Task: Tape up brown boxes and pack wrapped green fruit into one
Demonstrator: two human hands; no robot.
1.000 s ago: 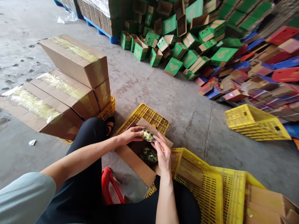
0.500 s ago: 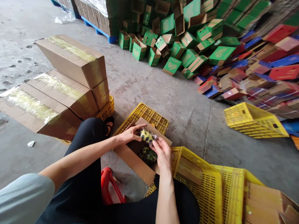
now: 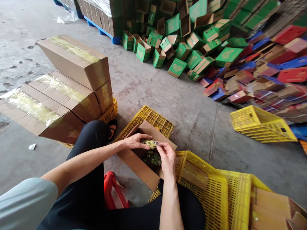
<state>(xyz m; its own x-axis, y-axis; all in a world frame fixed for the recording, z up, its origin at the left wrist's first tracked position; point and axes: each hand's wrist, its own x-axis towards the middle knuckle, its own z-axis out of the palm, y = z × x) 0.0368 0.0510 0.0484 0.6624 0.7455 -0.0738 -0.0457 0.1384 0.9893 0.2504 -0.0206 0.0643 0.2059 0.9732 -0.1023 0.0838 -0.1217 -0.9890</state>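
Note:
Between my hands is a small yellow packet with dark spots point(image 3: 152, 144), in clear crinkly wrap; its kind I cannot make out. The fingers of my left hand point(image 3: 135, 141) close round its left part and cover much of it. With thumb and fingertips pinched together, my right hand point(image 3: 167, 155) grips the right end. Directly below stands an open cardboard box point(image 3: 136, 164), its flaps spread outward. Inside it lie dark green, shiny things point(image 3: 152, 159), partly hidden by my right hand and too dark to name.
An upturned yellow crate point(image 3: 155, 118) is under the box. More yellow crates point(image 3: 206, 188) with cardboard stand at my right. Taped cartons point(image 3: 72, 64) are stacked at left. A red plastic stool point(image 3: 110, 188) is between my legs. Green boxes point(image 3: 177, 67) lie heaped beyond.
The packet has turned and dropped slightly. My left hand has moved right and down over it, fingers now wrapped round it. My right hand still holds the right end.

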